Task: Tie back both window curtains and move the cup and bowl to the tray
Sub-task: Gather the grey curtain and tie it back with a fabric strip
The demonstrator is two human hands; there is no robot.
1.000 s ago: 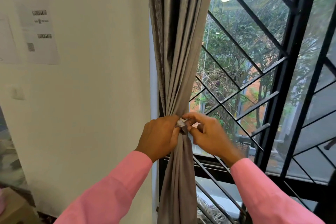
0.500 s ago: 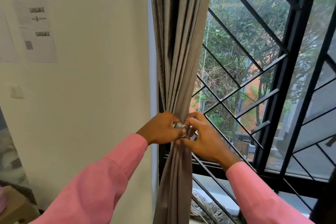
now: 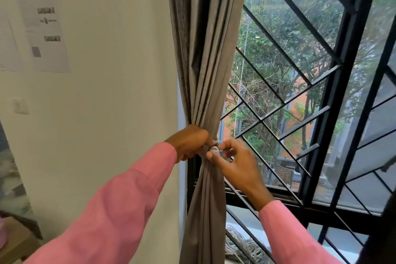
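A lived-in indoor room, home or office unclear. A pleated grey curtain hangs at a window behind a black diagonal-barred grille. Printed sheets, one with a QR code, are stuck on the plain white wall. Trees and a brick building stand outside.

Both hands cover most of the tie (only a pale bit shows); the wall sheet is unreadable.
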